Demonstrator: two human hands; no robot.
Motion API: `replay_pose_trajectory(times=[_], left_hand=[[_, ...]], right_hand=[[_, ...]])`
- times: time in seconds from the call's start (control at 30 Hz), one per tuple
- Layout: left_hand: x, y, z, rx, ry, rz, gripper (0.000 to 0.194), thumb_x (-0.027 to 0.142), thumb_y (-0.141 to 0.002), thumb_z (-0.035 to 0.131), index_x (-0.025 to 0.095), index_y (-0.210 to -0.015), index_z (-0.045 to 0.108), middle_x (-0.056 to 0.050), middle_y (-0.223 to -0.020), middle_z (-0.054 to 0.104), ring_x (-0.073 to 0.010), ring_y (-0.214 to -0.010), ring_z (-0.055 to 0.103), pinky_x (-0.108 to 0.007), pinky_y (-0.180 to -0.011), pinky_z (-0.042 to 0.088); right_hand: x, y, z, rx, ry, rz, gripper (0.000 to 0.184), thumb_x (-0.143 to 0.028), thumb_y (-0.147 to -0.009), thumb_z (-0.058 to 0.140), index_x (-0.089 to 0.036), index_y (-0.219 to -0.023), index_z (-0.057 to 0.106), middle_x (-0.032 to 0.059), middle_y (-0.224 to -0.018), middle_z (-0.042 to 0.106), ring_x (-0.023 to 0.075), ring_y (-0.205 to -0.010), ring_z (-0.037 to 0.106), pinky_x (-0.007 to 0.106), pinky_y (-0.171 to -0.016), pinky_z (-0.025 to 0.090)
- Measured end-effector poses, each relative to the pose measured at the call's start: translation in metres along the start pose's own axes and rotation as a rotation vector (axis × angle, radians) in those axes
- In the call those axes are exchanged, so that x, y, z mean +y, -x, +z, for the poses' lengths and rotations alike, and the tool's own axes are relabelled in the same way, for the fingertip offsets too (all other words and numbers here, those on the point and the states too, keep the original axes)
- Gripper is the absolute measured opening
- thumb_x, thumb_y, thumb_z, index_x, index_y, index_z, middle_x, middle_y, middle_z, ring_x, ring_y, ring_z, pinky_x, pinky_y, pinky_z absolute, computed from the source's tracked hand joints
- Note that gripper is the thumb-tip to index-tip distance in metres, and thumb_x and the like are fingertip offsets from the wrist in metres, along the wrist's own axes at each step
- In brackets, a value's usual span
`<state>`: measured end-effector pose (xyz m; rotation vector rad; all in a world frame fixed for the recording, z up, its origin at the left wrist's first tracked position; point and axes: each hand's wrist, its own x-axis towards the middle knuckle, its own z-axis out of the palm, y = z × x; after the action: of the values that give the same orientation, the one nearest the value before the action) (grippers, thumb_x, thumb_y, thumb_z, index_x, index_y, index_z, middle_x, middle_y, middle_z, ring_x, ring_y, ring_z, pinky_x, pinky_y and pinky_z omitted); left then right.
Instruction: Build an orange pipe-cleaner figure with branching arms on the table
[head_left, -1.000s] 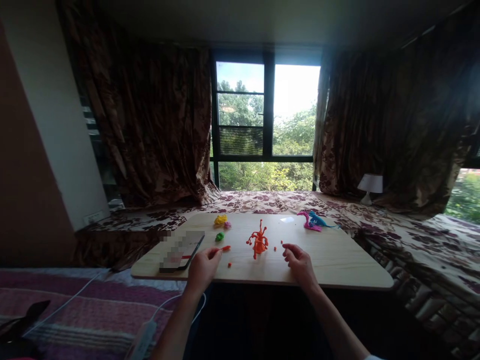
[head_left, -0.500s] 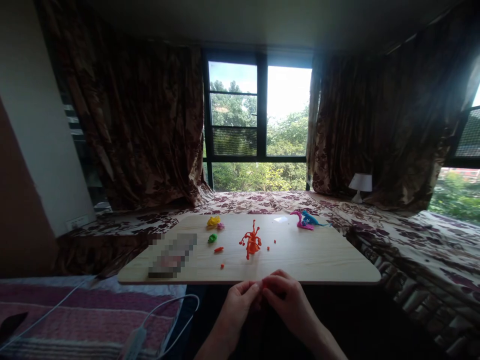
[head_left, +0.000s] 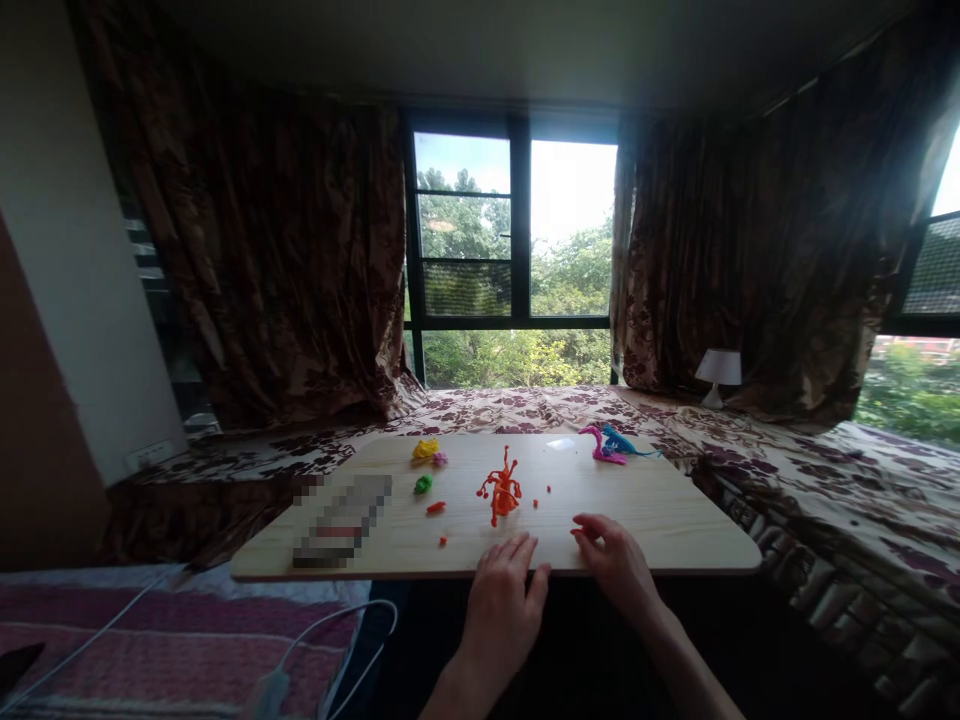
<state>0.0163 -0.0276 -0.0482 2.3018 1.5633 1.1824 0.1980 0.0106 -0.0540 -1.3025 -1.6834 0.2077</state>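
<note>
Over the near edge of the table (head_left: 690, 538), the left hand (head_left: 504, 592) spreads its thumb, the right hand (head_left: 615, 558) seemingly pinches orange clay (head_left: 576, 531), and the left device (head_left: 343, 520) is pixelated beyond reading.

left hand (head_left: 504, 592), right hand (head_left: 616, 560), orange figure (head_left: 505, 502) on table (head_left: 660, 510)

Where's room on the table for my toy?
Widest bare patch: right side of the table, bordered by right hand and blue piece. Smaller: between green lump and orange figure. Crowded: around that figure, with orange bits and left hand close.
</note>
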Motion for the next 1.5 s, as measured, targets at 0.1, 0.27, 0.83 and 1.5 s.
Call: replay_pose_trajectory(times=[0.1,0.27,0.83,1.5], left_hand=[[-0.001,-0.011,0.016,-0.023,-0.233,0.003,0.046,0.041,-0.083,0.036,0.018,-0.12,0.05,-0.012,-0.13,0.044,-0.0276,-0.122,0.034,-0.047,-0.103,0.02],[-0.005,-0.024,0.031,-0.058,-0.397,-0.047,0.056,0.051,-0.082,0.028,0.019,-0.125,0.044,-0.013,-0.135,0.037,-0.0306,-0.125,0.027,-0.052,-0.102,0.015],[-0.038,-0.035,0.004,-0.066,-0.423,-0.073,0.056,0.051,-0.084,0.025,0.02,-0.127,0.041,-0.01,-0.132,0.042,-0.0243,-0.123,0.033,-0.044,-0.103,0.017],[-0.041,0.009,0.004,0.003,-0.469,0.056,0.054,0.048,-0.085,0.027,0.02,-0.13,0.037,-0.008,-0.136,0.037,-0.0223,-0.127,0.029,-0.045,-0.106,0.013]], right_hand=[[0.008,-0.005,-0.001,-0.01,0.113,-0.018,0.025,-0.025,-0.079,0.044,-0.024,-0.095,0.064,0.0032,-0.083,0.064,0.0201,-0.083,0.056,0.03,-0.077,0.039],[0.007,-0.006,0.0,-0.041,0.183,-0.002,0.023,-0.021,-0.076,0.048,-0.025,-0.089,0.066,0.0029,-0.087,0.066,0.0216,-0.089,0.054,0.032,-0.08,0.038],[0.005,-0.011,-0.006,-0.185,0.274,-0.156,0.025,-0.02,-0.08,0.045,-0.025,-0.092,0.066,0.0034,-0.099,0.064,0.0189,-0.094,0.055,0.028,-0.084,0.037],[-0.006,0.029,-0.005,-0.462,0.45,-0.259,0.078,-0.036,-0.065,0.058,-0.018,-0.135,0.027,0.0089,-0.142,0.023,0.0226,-0.129,0.02,0.039,-0.106,0.009]])
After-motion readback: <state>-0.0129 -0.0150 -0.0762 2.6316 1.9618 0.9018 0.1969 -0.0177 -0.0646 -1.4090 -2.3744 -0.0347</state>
